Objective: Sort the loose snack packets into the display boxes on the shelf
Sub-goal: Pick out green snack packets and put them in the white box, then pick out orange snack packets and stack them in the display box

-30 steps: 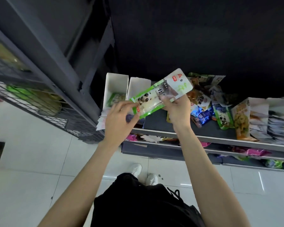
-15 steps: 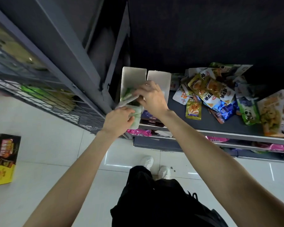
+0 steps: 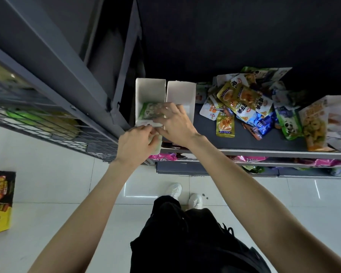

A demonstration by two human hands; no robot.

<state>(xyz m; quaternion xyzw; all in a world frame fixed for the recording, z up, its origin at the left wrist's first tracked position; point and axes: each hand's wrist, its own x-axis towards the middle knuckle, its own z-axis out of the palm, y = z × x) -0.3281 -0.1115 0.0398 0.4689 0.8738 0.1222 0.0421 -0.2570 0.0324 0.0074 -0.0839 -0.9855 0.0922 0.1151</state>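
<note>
Head view: dark shelf [image 3: 244, 142] holds packet heap [image 3: 244, 103], white tiled floor [image 3: 57, 184] below

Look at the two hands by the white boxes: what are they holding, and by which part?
Both hands are on a green packet in the left box: right hand pressing its top, left hand at its near end. Exact grip hidden.

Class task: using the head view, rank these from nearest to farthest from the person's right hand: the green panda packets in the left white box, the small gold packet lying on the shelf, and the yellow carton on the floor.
From the right hand:
1. Green panda packets, under its fingertips, in the left white box.
2. Small gold packet, right of the hand on the shelf.
3. Yellow carton, far left on the floor.
</note>
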